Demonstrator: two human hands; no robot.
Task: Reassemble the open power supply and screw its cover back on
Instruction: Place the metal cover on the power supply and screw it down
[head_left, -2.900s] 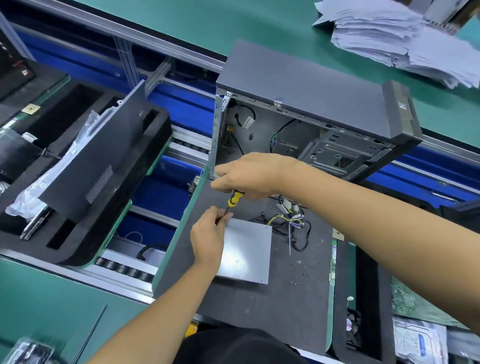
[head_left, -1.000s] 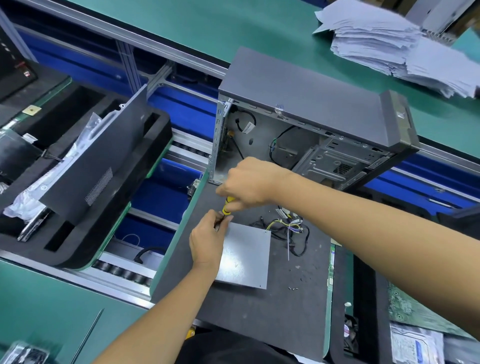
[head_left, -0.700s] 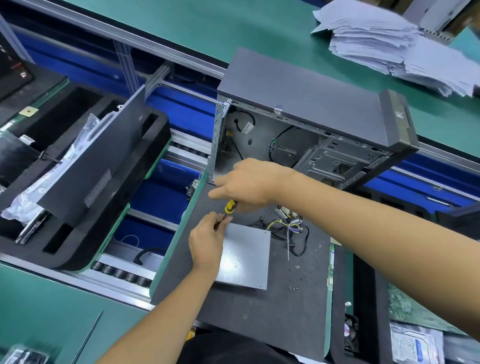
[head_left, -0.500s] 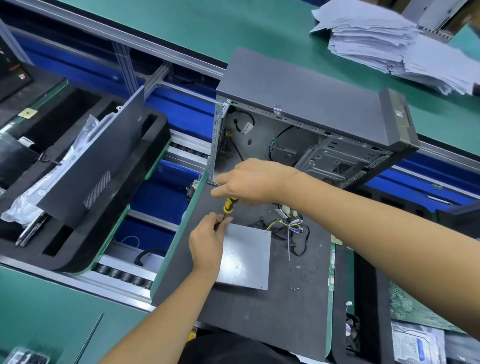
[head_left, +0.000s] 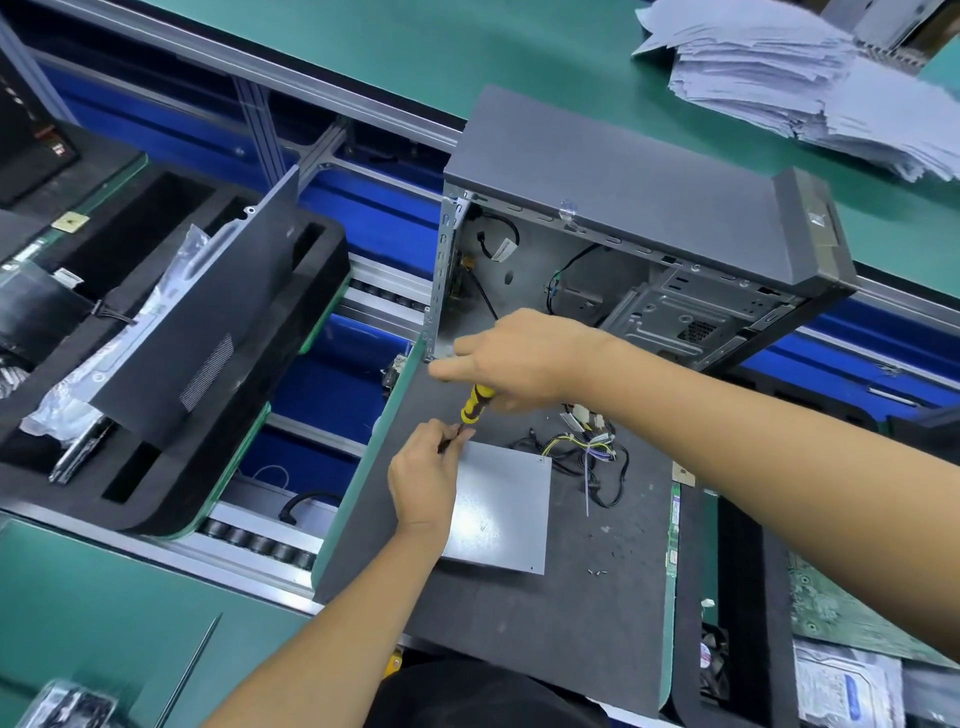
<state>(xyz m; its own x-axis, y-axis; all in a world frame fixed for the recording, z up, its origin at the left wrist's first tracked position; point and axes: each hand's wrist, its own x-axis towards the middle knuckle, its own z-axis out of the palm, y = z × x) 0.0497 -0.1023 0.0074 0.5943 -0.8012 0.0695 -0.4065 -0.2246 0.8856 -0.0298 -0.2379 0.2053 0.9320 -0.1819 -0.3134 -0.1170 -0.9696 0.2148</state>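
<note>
The silver power supply (head_left: 501, 506) lies flat on the dark grey foam mat (head_left: 545, 623), its bundle of coloured wires (head_left: 584, 452) trailing off its far right corner. My right hand (head_left: 519, 358) grips a screwdriver by its yellow and black handle (head_left: 475, 402), the tool pointing down at the supply's far left corner. My left hand (head_left: 426, 478) rests on the left part of the cover and pinches the screwdriver shaft near its tip. The tip and any screw under it are hidden by my fingers.
An open grey PC case (head_left: 639, 234) stands behind the mat. Small loose screws (head_left: 597, 571) lie right of the supply. To the left, a black foam tray (head_left: 171, 374) holds a dark side panel (head_left: 208, 332). Paper stacks (head_left: 810, 88) sit far right; a circuit board (head_left: 841, 613) lies at right.
My right hand has shifted its hold on the screwdriver handle a little, as if turning it. My left hand stays at the same corner of the power supply.
</note>
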